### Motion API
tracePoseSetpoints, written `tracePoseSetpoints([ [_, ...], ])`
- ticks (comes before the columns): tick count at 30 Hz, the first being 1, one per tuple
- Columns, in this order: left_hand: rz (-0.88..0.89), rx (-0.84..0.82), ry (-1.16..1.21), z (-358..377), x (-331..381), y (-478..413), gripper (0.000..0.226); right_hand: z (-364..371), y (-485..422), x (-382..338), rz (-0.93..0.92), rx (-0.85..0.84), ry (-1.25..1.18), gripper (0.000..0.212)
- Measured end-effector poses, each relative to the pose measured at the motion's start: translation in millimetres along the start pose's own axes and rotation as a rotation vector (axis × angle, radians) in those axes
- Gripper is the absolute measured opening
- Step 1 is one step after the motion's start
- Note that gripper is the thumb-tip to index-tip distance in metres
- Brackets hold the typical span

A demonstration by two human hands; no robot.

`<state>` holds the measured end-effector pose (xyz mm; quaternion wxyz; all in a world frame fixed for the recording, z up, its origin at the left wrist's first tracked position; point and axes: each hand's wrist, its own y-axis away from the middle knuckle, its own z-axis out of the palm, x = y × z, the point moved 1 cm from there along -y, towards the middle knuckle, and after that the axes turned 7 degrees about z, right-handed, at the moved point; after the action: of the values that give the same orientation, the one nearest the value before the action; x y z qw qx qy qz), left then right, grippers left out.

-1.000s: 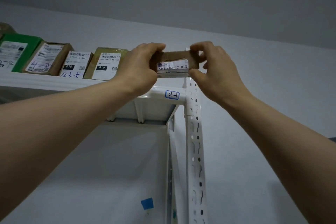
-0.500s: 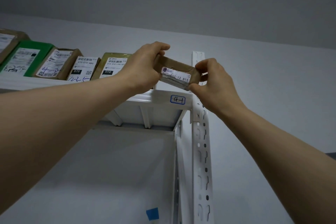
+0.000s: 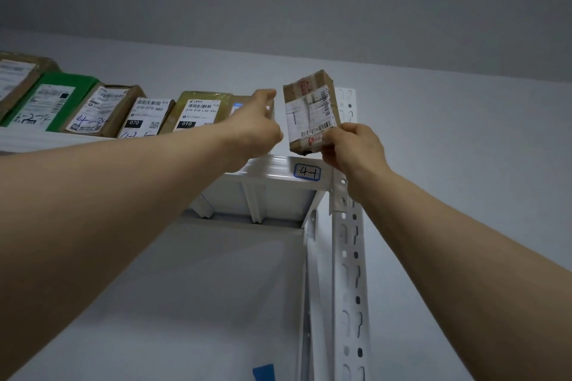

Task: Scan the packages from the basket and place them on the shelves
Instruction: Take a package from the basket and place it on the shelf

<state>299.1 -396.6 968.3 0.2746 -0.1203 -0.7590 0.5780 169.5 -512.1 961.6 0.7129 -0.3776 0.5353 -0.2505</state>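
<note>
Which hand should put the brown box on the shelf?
Right. The right hand grips the box by its bottom, above the shelf's end; the left hand is at the row of boxes.

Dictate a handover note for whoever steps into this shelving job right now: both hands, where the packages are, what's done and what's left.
Right hand: holds the small brown tape-wrapped cardboard package upright by its lower edge, above the right end of the white metal top shelf. It is not set down yet.
Left hand: reaches to the right end of the row of labelled packages on that shelf. I cannot tell whether it grips one.
Done: several packages stand on the shelf.
Left: set the held package down, probably at the row's right end.
</note>
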Motion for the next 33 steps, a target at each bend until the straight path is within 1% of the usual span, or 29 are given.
tracePoseSetpoints([
  [2,-0.061,0.016,0.070,1,-6,-3,0.070,7,-5,1,-0.002,0.002,0.004,0.015],
  [3,-0.085,0.016,0.086,2,-10,-5,0.069,11,-8,2,-0.004,0.002,0.011,0.018],
  [6,-0.118,-0.007,0.100,6,-18,-7,0.068,19,-16,8,-0.016,0.019,0.086,0.036],
  [7,-0.119,-0.019,0.104,8,-19,-8,0.067,22,-18,10,-0.033,0.017,0.134,0.035],
  [9,-0.114,-0.044,0.085,13,-21,-9,0.061,26,-21,13,-0.101,0.025,0.288,0.026],
  [12,-0.123,-0.041,0.042,19,-24,-13,0.062,30,-28,17,-0.176,0.075,0.494,0.016],
  [14,-0.112,-0.032,0.007,21,-26,-16,0.058,32,-35,20,-0.187,0.107,0.557,0.015],
  [17,-0.087,-0.037,-0.060,25,-28,-18,0.050,32,-44,23,-0.184,0.148,0.648,0.020],
  [20,-0.076,-0.054,-0.156,28,-29,-21,0.045,30,-49,26,-0.184,0.155,0.679,0.020],
  [22,-0.081,-0.083,-0.181,30,-29,-20,0.036,30,-49,27,-0.183,0.157,0.688,0.019],
  [26,-0.018,-0.075,-0.290,35,-28,-20,0.027,32,-51,27,-0.182,0.174,0.705,0.019],
  [29,0.018,-0.061,-0.363,36,-31,-19,0.033,33,-51,27,-0.174,0.179,0.730,0.019],
  [33,0.005,-0.070,-0.486,33,-36,-18,0.041,36,-50,27,-0.166,0.177,0.773,0.024],
])
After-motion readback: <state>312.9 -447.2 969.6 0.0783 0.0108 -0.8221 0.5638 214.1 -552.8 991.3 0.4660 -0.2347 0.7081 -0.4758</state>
